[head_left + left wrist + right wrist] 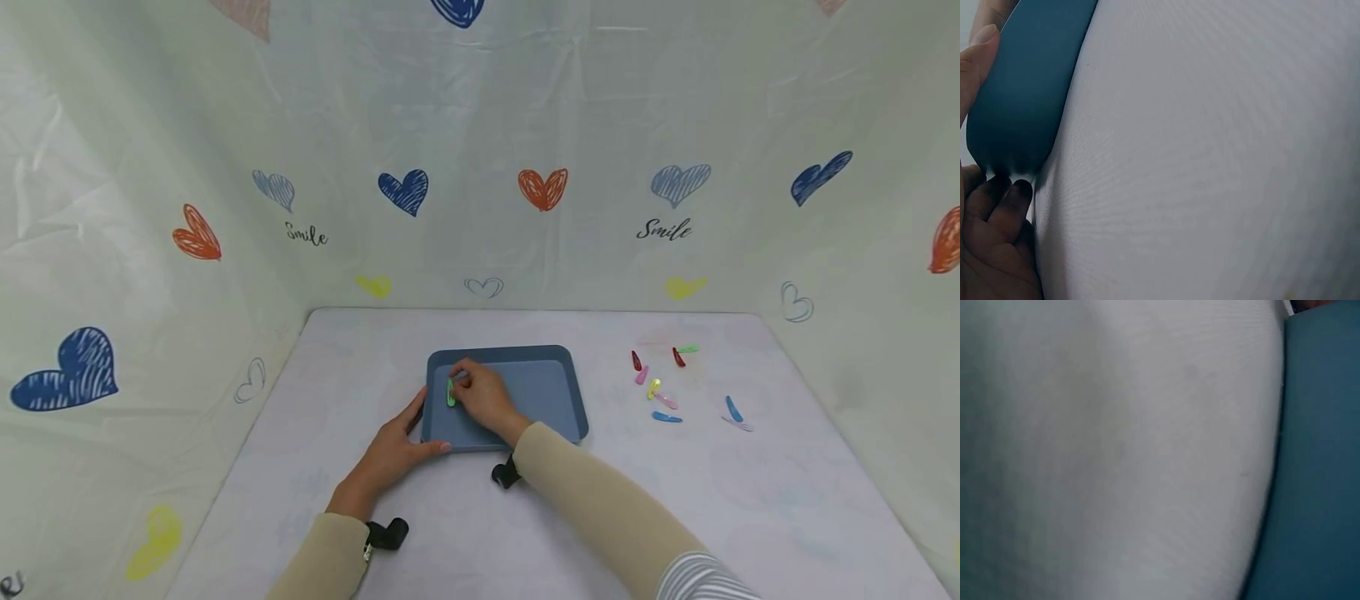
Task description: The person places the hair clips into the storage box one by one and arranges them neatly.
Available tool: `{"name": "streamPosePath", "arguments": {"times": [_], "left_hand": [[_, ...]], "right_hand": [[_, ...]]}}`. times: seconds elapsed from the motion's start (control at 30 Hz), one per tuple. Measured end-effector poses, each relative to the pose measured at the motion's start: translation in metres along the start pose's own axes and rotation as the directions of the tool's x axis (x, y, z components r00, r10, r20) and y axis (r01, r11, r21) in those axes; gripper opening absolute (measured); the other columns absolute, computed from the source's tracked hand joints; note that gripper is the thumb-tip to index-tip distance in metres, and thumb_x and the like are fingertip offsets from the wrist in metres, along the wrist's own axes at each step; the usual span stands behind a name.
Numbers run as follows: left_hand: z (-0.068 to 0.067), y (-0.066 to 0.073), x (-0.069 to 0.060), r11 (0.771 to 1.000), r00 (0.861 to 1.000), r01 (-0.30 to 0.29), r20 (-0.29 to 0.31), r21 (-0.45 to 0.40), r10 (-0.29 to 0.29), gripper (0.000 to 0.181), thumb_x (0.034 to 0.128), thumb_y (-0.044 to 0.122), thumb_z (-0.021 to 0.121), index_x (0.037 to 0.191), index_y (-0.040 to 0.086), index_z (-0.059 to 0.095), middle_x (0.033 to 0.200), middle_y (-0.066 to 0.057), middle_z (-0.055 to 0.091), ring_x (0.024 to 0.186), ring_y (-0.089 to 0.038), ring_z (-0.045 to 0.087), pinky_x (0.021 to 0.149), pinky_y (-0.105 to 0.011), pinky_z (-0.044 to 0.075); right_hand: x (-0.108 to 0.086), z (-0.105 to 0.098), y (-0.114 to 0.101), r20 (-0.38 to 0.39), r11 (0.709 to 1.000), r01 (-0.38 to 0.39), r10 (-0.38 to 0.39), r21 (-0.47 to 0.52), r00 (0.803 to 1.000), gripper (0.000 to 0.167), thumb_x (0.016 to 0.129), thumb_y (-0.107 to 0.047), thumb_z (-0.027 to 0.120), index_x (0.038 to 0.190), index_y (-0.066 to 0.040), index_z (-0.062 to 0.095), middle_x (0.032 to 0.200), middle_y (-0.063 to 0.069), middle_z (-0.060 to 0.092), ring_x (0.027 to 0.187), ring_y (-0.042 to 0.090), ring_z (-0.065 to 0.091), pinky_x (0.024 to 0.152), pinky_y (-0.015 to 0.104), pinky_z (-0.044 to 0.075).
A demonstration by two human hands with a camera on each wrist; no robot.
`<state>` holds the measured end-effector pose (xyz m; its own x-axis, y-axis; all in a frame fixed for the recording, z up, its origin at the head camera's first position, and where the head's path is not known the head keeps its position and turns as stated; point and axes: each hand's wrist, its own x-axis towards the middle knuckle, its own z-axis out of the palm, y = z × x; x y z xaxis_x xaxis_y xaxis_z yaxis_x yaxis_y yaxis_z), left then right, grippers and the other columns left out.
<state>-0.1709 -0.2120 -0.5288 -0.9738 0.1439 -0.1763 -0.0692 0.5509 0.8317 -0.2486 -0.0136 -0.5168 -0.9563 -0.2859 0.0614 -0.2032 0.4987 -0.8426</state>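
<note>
A blue-grey rectangular tray (510, 443) lies on the white table. My left hand (392, 457) holds its near left corner, thumb on the front rim and fingers along the left side. The left wrist view shows that thumb (982, 47) over the tray's rim and curled fingertips at the corner. Over the tray's left part, my right hand (486, 400) pinches a slim green hair clip (451, 393) between thumb and fingers, the clip standing lengthwise to the tray's side. The right wrist view shows the tray's outer wall (1322, 456) but hides the right fingers.
Right of the tray, several hair clips lie scattered: dark red (636, 361), yellow (654, 388), pink (642, 375), blue (667, 417), green (687, 348) and lilac (737, 424). A curtain (480, 100) printed with hearts hangs behind the table.
</note>
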Motion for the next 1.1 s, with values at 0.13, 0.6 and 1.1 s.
{"name": "streamPosePath", "arguments": {"times": [0.13,0.6,1.1], "left_hand": [[0.0,-0.001,0.0,1.0,1.0,-0.006,-0.004,0.008,0.006,0.112,0.0827,0.049,0.089,0.17,0.028,0.023,0.173,-0.007,0.029,0.161,-0.032,0.026,0.127,-0.059,0.029],[-0.001,0.002,-0.001,1.0,1.0,-0.007,0.005,0.008,0.007,0.112,0.0827,0.049,0.09,0.17,0.028,0.022,0.172,-0.007,0.03,0.16,-0.031,0.028,0.127,-0.058,0.03],[-0.001,0.003,-0.001,1.0,1.0,-0.012,0.008,0.011,0.012,0.113,0.0832,0.049,0.089,0.17,0.027,0.021,0.173,-0.008,0.029,0.16,-0.032,0.029,0.127,-0.057,0.031]], "right_hand": [[0.0,0.004,0.002,-0.001,0.997,0.029,-0.029,-0.065,1.0,0.017,0.102,-0.012,0.07,0.118,-0.015,0.073,0.091,-0.002,0.076,0.08,0.01,0.065,0.074,0.03,0.053],[0.007,0.011,0.004,-0.011,0.946,0.061,-0.068,-0.319,0.998,0.019,0.095,-0.02,0.08,0.113,-0.014,0.078,0.09,-0.003,0.074,0.087,0.015,0.056,0.08,0.032,0.047],[0.007,0.012,0.004,0.019,0.935,0.059,-0.056,-0.349,0.998,0.025,0.097,-0.023,0.078,0.119,-0.013,0.08,0.101,0.002,0.077,0.098,0.02,0.062,0.093,0.039,0.05]]}}
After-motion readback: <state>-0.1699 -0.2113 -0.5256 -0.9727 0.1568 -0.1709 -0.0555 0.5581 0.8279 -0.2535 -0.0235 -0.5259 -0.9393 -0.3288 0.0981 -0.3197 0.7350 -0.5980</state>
